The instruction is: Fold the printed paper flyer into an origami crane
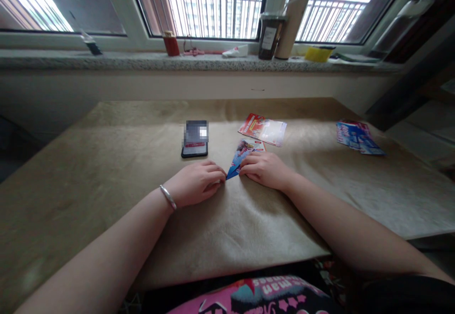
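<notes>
A folded sheet of printed blue and red paper (241, 156) lies on the tan cloth-covered table (106, 162), narrowing to a point toward me. My left hand (196, 182), with a silver bangle on the wrist, is curled with its fingertips pressed at the paper's pointed tip. My right hand (266, 169) rests on the paper's right edge, fingers bent and pressing it down. Both hands sit side by side at the table's middle.
A phone (195, 139) lies just beyond my left hand. A red and white leaflet (263, 129) sits behind the folded paper, and blue leaflets (357, 137) lie at the far right. The windowsill holds a red can (171, 44), a dark jar (269, 36) and a yellow object (317, 53).
</notes>
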A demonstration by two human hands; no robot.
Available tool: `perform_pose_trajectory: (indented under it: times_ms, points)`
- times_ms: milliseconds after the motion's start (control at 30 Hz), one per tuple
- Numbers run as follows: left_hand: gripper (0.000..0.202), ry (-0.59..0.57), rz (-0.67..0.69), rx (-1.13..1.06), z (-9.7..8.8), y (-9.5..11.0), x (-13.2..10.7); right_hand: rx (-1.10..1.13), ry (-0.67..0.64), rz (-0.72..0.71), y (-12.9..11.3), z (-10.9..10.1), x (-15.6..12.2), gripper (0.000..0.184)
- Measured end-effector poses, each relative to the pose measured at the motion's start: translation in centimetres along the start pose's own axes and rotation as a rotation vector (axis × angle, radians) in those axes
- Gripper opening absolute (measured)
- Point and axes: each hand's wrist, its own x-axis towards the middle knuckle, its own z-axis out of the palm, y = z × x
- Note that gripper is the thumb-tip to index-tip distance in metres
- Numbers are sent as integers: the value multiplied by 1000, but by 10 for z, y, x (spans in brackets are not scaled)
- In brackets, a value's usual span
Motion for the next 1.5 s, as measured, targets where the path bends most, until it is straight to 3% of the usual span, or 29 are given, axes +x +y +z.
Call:
perform_pose_trajectory:
  times_ms: [167, 467, 1167, 1500]
  points:
    - [21, 56, 30, 60, 7, -1, 2, 11, 14, -4, -2, 2, 1, 22]
    - [17, 52, -12, 118, 9, 6, 7, -4, -14, -55, -8, 1, 9, 21]
    - [24, 48, -1, 158, 13, 6, 6, -55, -32, -16, 10, -10, -1, 21]
    - [32, 55, 3, 177, 15, 4, 5, -42, 3, -4, 3, -2, -2, 22]
